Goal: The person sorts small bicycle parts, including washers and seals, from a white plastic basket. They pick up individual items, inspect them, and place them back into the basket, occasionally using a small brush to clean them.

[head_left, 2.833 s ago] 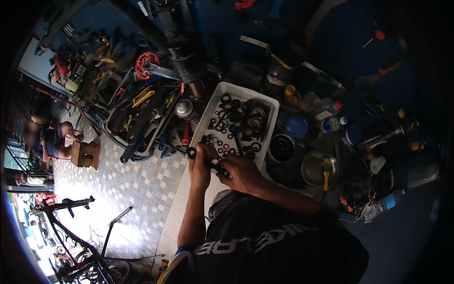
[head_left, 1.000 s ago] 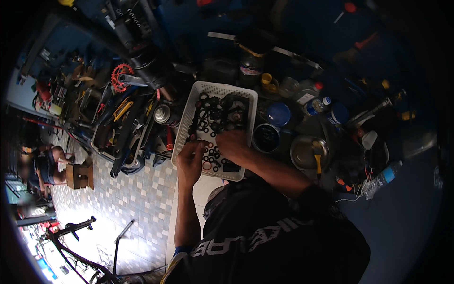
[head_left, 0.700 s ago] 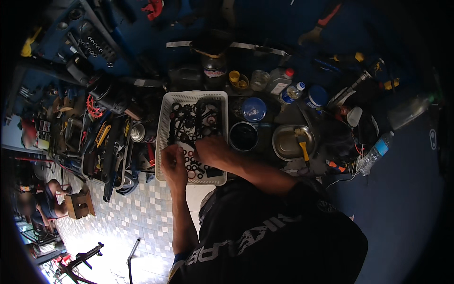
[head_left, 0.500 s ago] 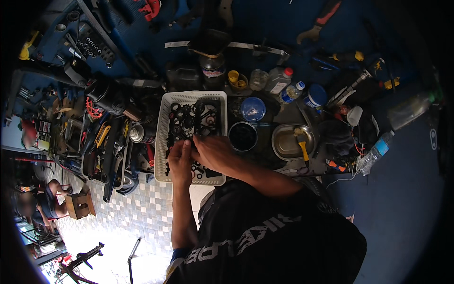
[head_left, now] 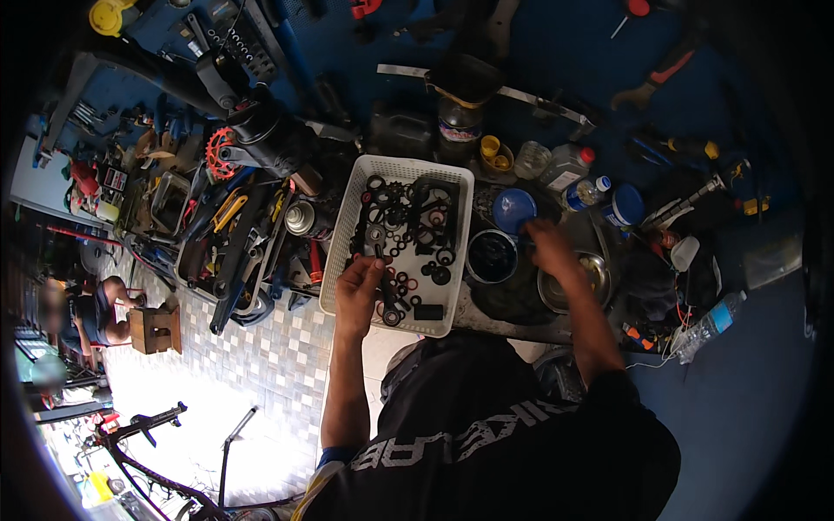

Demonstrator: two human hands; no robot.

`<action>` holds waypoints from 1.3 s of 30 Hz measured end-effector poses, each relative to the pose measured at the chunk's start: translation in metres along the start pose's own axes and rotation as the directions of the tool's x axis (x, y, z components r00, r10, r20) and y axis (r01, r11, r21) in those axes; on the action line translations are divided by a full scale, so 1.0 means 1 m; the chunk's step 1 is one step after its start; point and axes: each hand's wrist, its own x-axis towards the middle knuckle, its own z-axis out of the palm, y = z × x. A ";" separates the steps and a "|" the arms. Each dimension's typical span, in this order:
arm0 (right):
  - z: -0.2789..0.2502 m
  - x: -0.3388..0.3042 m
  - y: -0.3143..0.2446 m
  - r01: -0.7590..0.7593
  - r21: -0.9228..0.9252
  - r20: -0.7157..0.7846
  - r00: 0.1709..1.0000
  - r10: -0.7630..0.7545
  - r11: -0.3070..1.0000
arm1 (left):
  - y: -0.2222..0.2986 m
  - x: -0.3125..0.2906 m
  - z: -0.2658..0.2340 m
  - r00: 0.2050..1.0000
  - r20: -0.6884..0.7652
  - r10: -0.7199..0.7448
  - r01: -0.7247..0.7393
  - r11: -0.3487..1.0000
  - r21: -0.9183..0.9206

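Note:
My left hand [head_left: 359,288] is over the near left part of a white perforated plastic basket [head_left: 351,208], with thumb and fingers pinched on a small dark rod-shaped part [head_left: 379,252]. Black rings, a sprocket, washers and other small bicycle parts [head_left: 395,204] lie spread in the basket. Away to the right, my right hand [head_left: 552,249] hovers by a round blue lid [head_left: 514,209] and above the edge of a metal bowl [head_left: 556,297]. Its fingers point left and look blurred, so their grip is unclear. Between the hands stands an open tub of dark stuff [head_left: 493,257].
Left of the basket are a spray can [head_left: 300,218] and a tray of tools [head_left: 204,295]. Bottles [head_left: 586,193] and a blue-lidded tub [head_left: 625,205] stand at the back right. A clear bottle [head_left: 711,326] lies at the right edge. Another person [head_left: 91,317] sits at far left.
My hands were together over the basket; the right one has moved away to the right, towards the blue lid and bowl. The left stays over the basket. The whole view has shifted.

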 end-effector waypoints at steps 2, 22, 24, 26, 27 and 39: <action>0.006 0.003 0.003 0.020 -0.013 0.031 0.999 -0.019 1.000 | 0.000 -0.002 0.001 1.000 -0.014 0.023 -0.024 1.000 -0.020; -0.124 0.036 -0.170 0.437 0.660 -0.617 0.780 -0.109 -0.611 | 0.055 -0.025 0.044 0.985 0.131 0.111 -0.098 0.990 -0.106; -0.127 0.044 -0.187 0.347 0.647 -0.592 0.790 -0.160 -0.679 | 0.065 -0.031 0.054 0.987 0.106 0.120 -0.115 0.992 -0.058; -0.127 0.044 -0.200 0.337 0.650 -0.582 0.797 -0.161 -0.682 | 0.072 -0.035 0.059 0.987 0.080 0.142 -0.143 0.990 0.005; -0.127 0.044 -0.205 0.330 0.651 -0.577 0.801 -0.163 -0.684 | 0.074 -0.037 0.062 0.988 0.066 0.141 -0.140 0.990 -0.015; -0.112 0.036 -0.223 0.434 0.721 -0.641 0.713 -0.283 -0.541 | 0.083 -0.044 0.073 0.988 0.012 0.152 -0.150 0.984 -0.097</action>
